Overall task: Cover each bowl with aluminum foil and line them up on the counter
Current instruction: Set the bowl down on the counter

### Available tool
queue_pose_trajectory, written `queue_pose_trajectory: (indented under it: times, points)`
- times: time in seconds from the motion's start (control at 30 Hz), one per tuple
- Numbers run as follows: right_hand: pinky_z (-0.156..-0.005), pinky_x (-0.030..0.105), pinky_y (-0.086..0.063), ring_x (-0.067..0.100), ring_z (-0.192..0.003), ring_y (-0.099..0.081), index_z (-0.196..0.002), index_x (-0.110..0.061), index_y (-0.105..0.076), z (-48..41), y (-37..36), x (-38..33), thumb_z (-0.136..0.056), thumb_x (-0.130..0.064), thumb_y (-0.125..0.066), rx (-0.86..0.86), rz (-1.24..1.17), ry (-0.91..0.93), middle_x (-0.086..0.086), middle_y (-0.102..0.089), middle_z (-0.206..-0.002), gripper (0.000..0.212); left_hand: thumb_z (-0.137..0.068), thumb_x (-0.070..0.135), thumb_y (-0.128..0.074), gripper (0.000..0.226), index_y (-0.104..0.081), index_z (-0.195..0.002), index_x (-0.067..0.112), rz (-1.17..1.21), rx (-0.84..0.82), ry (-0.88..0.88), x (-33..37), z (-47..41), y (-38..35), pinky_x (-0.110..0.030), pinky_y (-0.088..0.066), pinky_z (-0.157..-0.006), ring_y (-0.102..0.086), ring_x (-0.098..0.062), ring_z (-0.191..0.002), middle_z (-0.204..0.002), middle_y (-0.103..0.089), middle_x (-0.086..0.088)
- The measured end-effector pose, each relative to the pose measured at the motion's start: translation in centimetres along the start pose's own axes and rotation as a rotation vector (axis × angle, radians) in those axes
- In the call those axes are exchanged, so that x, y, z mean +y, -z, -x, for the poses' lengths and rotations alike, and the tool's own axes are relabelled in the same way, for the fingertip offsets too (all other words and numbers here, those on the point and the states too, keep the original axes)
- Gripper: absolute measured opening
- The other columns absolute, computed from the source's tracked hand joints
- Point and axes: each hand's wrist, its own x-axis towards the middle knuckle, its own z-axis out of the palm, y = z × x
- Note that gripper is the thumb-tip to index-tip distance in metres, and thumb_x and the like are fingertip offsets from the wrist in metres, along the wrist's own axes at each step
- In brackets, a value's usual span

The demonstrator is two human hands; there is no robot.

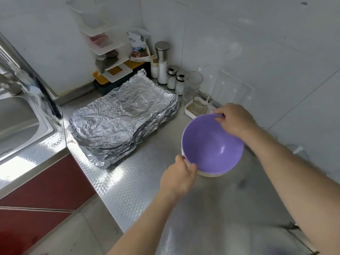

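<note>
A purple bowl (211,144) sits nested on top of a cream bowl (209,174), of which only the lower rim shows. My right hand (235,120) grips the purple bowl's far rim, fingers curled over the edge. My left hand (179,173) grips the near-left rim of the stack. The purple bowl is tilted toward me and holds nothing. A stack of crumpled aluminum foil sheets (121,118) lies on the steel counter (139,181) to the left of the bowls.
A sink (16,118) lies at the far left. Salt and spice jars (165,70), a glass (193,83) and a small white tray (191,111) stand along the back wall. A white tiered rack (108,46) sits in the corner. The counter's front edge runs diagonally past red cabinets (36,190).
</note>
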Motion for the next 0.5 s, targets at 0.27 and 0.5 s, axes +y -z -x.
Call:
queue_pose_trajectory:
  times: [0.27, 0.5]
  points:
    - [-0.071, 0.034, -0.051, 0.017, -0.072, -0.063, -0.083, -0.025, -0.076, 1.1, 4.9, 0.1, -0.087, -0.017, -0.064, -0.16, -0.29, -0.017, 0.003, -0.07, -0.076, 0.015, -0.093, 0.041, -0.052, 0.012, -0.058, -0.103, 0.038, 0.421, 0.13, -0.081, 3.0, 0.3, 4.2, -0.047, -0.058, -0.082, -0.067, -0.013, -0.09, -0.103, -0.067, 0.01]
    - [-0.091, 0.044, -0.051, 0.027, -0.106, -0.063, -0.106, -0.022, -0.069, 0.4, -1.0, -4.5, -0.095, -0.056, -0.042, -0.126, -0.609, 0.034, 0.008, -0.07, -0.11, 0.045, -0.092, -0.003, -0.034, 0.03, -0.047, -0.117, 0.005, 0.74, 0.466, 0.024, -0.4, -0.8, 10.3, -0.036, -0.058, -0.051, -0.064, -0.04, -0.1, -0.122, -0.053, -0.015]
